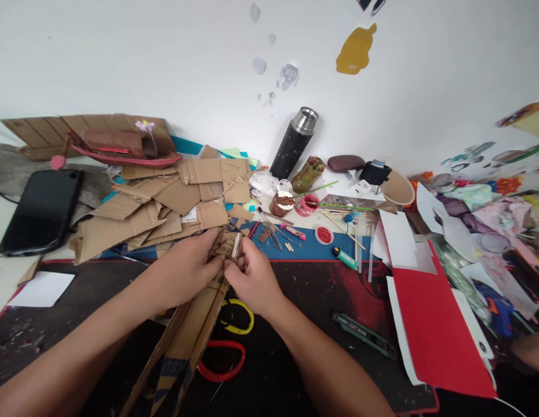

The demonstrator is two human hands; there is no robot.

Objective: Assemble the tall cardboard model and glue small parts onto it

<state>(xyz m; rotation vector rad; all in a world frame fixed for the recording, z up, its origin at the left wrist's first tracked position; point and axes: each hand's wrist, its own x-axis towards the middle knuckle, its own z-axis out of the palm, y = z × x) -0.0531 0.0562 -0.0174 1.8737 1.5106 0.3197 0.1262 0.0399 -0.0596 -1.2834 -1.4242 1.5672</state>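
Note:
My left hand and my right hand meet at the far end of a long folded cardboard strip. Both hands are closed, with fingers and thumbs pinching its creased end. A pale torn edge shows between my fingertips. The strip slopes down toward me, with printed lettering and blue patches on it. Beneath its right side lie scissors, one handle loop yellow and the other red; their blades are hidden. Beyond my hands lie a pink tube and thin sticks.
Cardboard scraps pile up behind my left hand, near a model boat and a phone. A black flask and paint jars stand by the wall. A utility knife and red paper lie right.

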